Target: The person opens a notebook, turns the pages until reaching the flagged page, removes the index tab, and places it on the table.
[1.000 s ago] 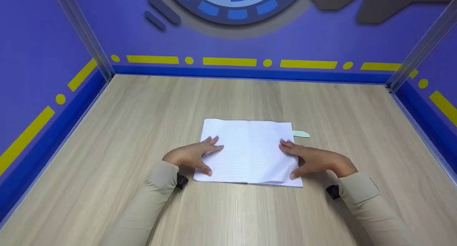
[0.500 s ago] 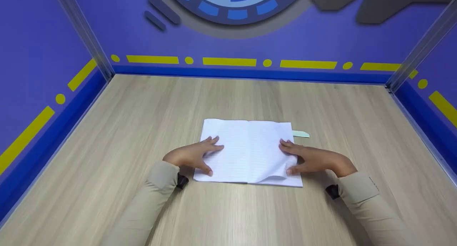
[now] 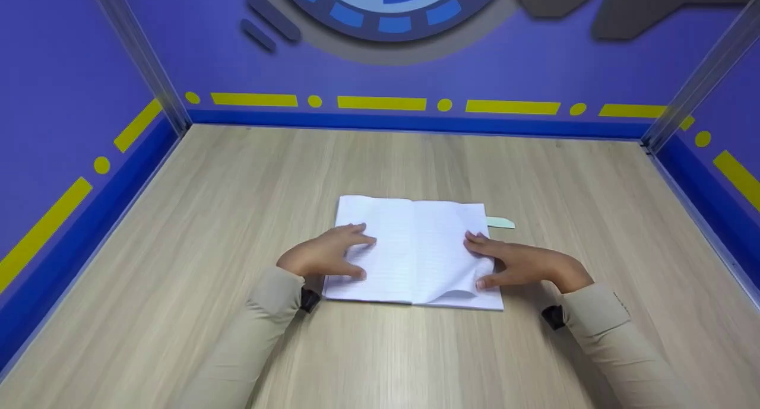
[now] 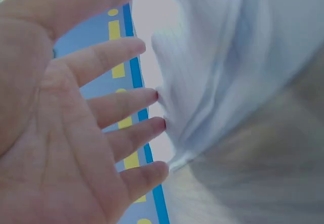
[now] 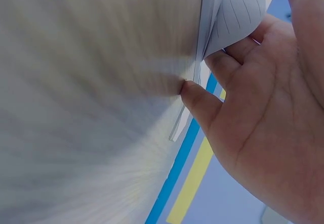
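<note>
An open notebook (image 3: 414,237) with faintly lined white pages lies flat on the table. Spread fingers of my left hand (image 3: 325,253) rest on its left page, with the thumb apart from them. At the opposite side, my right hand (image 3: 522,265) touches the right page with its fingers, while the thumb presses near the lower corner. Between that thumb and the spine the loose sheet (image 3: 457,287) bulges up in a curl. The right wrist view shows the curled lined sheet (image 5: 240,14) in front of some fingers, partly hiding them.
A pale green tab (image 3: 501,222) sticks out past the notebook's right edge. Wood-grain table (image 3: 380,355) surrounds the notebook. Blue-purple panels (image 3: 380,76) with yellow marks stand at the back and both sides.
My right thumb has slid inward, and the lower right sheet has buckled up into a curl. More recently, my left hand has shifted slightly up and right over its page.
</note>
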A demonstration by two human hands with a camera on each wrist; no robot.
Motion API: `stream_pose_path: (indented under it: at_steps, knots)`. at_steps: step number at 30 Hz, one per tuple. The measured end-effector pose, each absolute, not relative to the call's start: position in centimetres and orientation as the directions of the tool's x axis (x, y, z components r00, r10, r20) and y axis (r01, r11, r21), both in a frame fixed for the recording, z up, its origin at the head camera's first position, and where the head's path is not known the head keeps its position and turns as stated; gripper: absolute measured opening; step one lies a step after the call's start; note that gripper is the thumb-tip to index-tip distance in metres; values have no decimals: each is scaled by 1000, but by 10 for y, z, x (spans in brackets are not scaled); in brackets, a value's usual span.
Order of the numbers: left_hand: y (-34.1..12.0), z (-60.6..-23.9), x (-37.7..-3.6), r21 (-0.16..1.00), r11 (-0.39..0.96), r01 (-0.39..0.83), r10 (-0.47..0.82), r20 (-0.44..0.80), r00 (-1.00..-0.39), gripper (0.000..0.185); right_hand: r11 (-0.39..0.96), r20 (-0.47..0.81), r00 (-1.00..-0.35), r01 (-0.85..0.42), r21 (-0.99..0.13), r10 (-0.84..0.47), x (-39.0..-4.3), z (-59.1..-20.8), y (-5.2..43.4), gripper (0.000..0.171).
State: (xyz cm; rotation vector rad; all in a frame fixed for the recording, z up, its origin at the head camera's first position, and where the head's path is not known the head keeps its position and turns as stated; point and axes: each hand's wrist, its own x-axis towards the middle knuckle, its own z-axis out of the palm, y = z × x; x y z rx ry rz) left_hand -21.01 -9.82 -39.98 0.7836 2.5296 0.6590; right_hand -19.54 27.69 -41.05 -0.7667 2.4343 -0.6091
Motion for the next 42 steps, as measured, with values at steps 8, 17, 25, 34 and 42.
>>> stream_pose_path:
  at_steps: [8, 17, 25, 34, 42]
  knots:
    - [-79, -401, -206, 518, 680, 519, 631, -54, -774, 55, 733, -325, -708, -396, -553, -627, -195, -410, 277, 88]
    - [-51, -401, -199, 500, 598, 627, 685, 87, -723, 51, 747, -335, -715, -387, -540, -613, -197, -413, 276, 90]
    - [-27, -398, -190, 482, 553, 680, 719, 136, -681, 48, 752, -340, -718, -382, -537, -607, -197, -414, 276, 91]
    - [-6, -405, -184, 486, 492, 722, 770, 144, -622, 47, 738, -329, -710, -394, -547, -623, -197, -413, 276, 89]
    - [8, -405, -181, 458, 483, 746, 796, 126, -592, 45, 752, -332, -717, -399, -525, -613, -196, -412, 276, 90]
